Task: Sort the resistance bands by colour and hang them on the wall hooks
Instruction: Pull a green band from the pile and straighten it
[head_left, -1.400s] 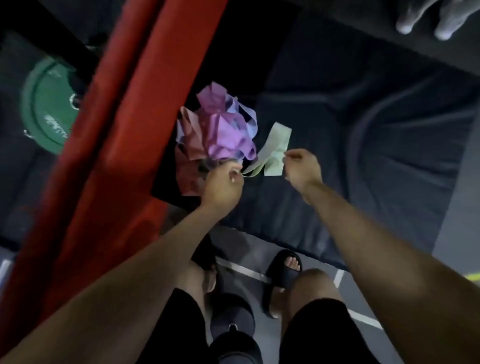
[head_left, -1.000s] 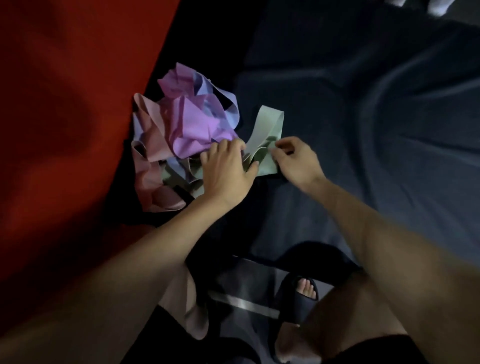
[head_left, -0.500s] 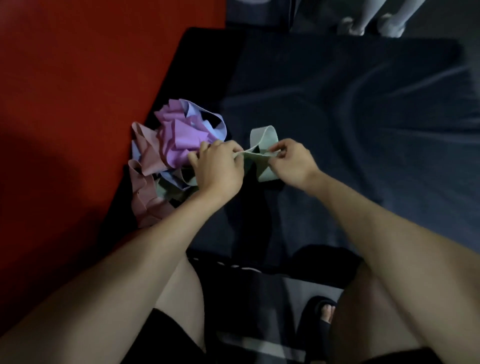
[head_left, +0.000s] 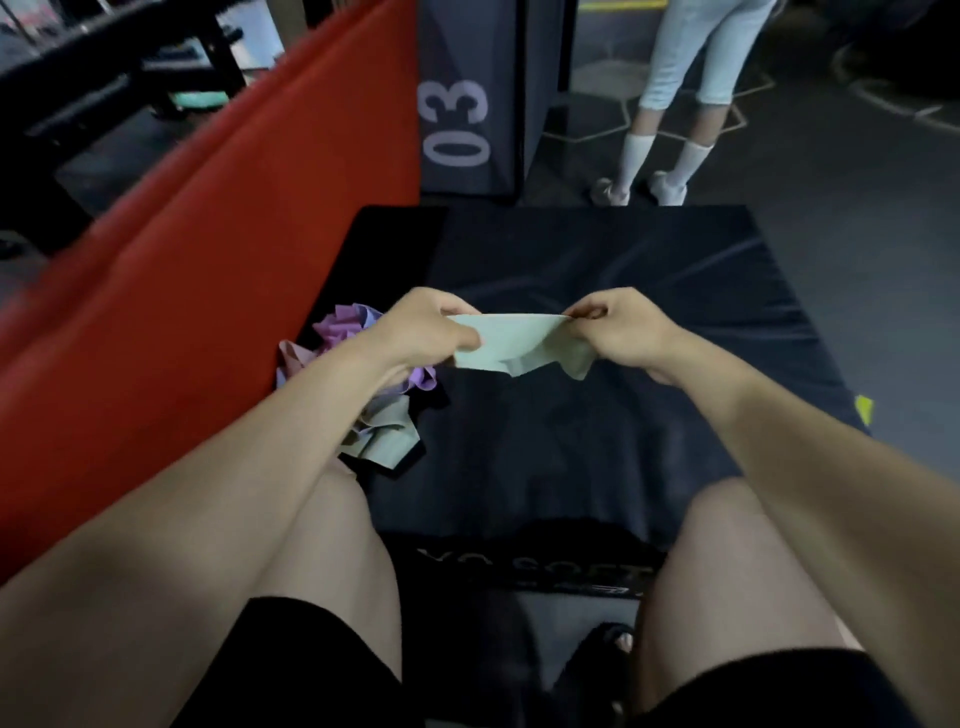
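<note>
A pale green resistance band (head_left: 511, 343) is stretched flat between both hands above a dark mat (head_left: 597, 270). My left hand (head_left: 423, 330) pinches its left end, and my right hand (head_left: 621, 330) pinches its right end. Below my left forearm lies a crumpled heap of bands (head_left: 343, 332) in purple, pink and lilac. Another pale green band (head_left: 387, 439) lies at the heap's near edge. My left arm hides part of the heap. No wall hooks are in view.
A red padded block (head_left: 208, 249) runs along the left of the mat. A dark box marked 03 (head_left: 457, 104) stands behind it. A person's legs in white socks (head_left: 670, 114) stand beyond the mat's far edge. My knees frame the mat's near edge.
Both hands have lifted the pale green band clear of the heap and pulled it out flat between them. The view has tilted up, showing the box and the standing person.
</note>
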